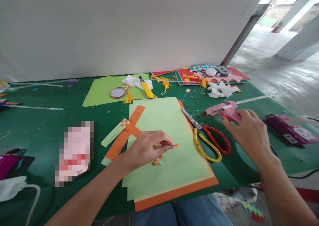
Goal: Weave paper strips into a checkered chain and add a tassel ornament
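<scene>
Above the light green paper sheets [169, 172], my left hand [147, 148] pinches a small woven paper piece [176, 146] in orange and green, mostly hidden by the fingers. Under that hand lies another bit of orange and green checked paper [156, 162]. My right hand [251, 129] is closed around the handle of a pink glue gun [220, 109], whose nozzle points left. Scissors [199, 128] with one red and one yellow handle lie between the hands, partly on the paper. Crossed orange and green paper strips [124, 133] rest left of the stack.
A yellow utility knife [147, 88], a round tin [117, 92] and crumpled tissue [221, 89] lie farther back. A purple power strip [290, 129] sits at the right, with cables. At the left is a blurred pink object [73, 156]. A grey wall [112, 30] borders the green table.
</scene>
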`<state>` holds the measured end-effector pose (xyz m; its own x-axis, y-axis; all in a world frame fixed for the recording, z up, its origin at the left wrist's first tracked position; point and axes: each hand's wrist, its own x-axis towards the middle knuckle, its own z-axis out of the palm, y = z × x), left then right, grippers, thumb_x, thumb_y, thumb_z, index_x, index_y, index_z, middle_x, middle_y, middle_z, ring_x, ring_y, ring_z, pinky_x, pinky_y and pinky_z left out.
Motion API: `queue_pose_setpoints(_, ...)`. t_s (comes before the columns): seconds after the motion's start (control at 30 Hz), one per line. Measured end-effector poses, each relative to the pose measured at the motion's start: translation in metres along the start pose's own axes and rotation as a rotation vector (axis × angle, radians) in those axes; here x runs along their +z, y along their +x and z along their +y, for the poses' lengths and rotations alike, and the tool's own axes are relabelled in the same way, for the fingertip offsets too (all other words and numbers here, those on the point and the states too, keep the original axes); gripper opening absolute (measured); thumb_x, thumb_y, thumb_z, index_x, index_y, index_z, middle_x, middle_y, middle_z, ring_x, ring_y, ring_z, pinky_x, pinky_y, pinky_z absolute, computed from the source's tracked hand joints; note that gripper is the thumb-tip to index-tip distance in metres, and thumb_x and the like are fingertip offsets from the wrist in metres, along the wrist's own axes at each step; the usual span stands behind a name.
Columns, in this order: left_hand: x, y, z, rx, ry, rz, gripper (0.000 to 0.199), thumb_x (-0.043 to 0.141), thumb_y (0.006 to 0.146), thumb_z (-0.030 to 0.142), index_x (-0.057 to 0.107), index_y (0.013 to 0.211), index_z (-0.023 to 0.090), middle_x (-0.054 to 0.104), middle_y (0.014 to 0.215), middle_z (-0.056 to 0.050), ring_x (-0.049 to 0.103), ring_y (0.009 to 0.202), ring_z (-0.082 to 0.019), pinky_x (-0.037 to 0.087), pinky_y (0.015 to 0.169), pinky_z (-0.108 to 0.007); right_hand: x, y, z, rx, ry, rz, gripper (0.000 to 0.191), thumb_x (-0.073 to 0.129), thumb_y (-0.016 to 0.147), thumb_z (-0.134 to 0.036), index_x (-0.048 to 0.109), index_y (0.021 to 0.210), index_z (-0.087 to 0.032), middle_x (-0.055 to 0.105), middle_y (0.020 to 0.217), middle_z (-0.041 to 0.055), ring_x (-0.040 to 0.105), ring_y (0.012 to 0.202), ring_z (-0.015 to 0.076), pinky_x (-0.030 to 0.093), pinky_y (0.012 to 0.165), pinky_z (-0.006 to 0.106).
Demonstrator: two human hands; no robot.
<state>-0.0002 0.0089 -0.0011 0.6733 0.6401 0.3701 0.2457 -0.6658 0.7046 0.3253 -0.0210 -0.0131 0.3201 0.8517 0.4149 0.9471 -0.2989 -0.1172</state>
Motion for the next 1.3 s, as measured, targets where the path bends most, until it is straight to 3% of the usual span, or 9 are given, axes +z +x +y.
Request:
queue_pose_setpoints(0.07, 0.001, -0.001, -0.003, 0.045, 0.079, -0.001, 0.004, 0.062, 0.089, 0.021, 0.064, 0.09, 0.018, 0.069, 0.076, 0.001, 0.064, 0.064, -0.008, 0.048, 0.06, -0.018, -0.006, -0.008, -0.011, -0.048, 0.088, 0.073, 0.036, 0.059, 0.082, -0.042, 0.057, 0.105, -0.015, 0.066, 0.096, 0.0161, 0.061, 0.08, 0.028, 0.044, 0.066, 0.037)
queue_pose_setpoints(0.2, 0.003, -0.001, -0.009, 0.192, 0.312, 0.037, 0.011, 0.055, 0.094, 0.021, 0.063, 0.089, 0.017, 0.071, 0.078, 0.0, 0.065, 0.069, -0.01, 0.049, 0.064, -0.021, -0.005, -0.029, -0.032, -0.209, 0.209, 0.307, 0.037, 0.064, 0.079, -0.046, 0.058, 0.102, -0.018, 0.067, 0.085, 0.0075, 0.064, 0.073, 0.0223, 0.046, 0.063, 0.031)
queue_pose_setpoints(0.3, 0.003, -0.001, -0.01, 0.274, 0.498, 0.089, 0.013, 0.052, 0.095, 0.019, 0.062, 0.089, 0.015, 0.07, 0.077, -0.001, 0.066, 0.07, -0.012, 0.05, 0.066, -0.023, -0.001, -0.041, -0.044, -0.3, 0.221, 0.368, 0.033, 0.067, 0.079, -0.038, 0.056, 0.103, -0.019, 0.068, 0.086, 0.0058, 0.065, 0.071, 0.0193, 0.047, 0.061, 0.028)
queue_pose_setpoints(0.5, 0.003, -0.003, -0.01, 0.257, 0.607, 0.115, 0.009, 0.054, 0.094, 0.015, 0.062, 0.091, 0.015, 0.07, 0.077, -0.001, 0.066, 0.071, -0.012, 0.051, 0.068, -0.024, 0.003, -0.049, -0.052, -0.36, 0.255, 0.352, 0.034, 0.068, 0.08, -0.033, 0.053, 0.107, -0.02, 0.068, 0.091, 0.0073, 0.066, 0.074, 0.0192, 0.047, 0.059, 0.027)
queue_pose_setpoints(1.3, 0.004, -0.003, -0.011, 0.282, 0.609, 0.137, 0.01, 0.052, 0.093, 0.01, 0.06, 0.093, 0.016, 0.07, 0.077, -0.001, 0.067, 0.072, -0.012, 0.05, 0.066, -0.023, 0.007, -0.049, -0.053, -0.446, 0.242, 0.432, 0.035, 0.071, 0.08, -0.028, 0.055, 0.108, -0.015, 0.07, 0.091, 0.0089, 0.067, 0.077, 0.0189, 0.051, 0.065, 0.026)
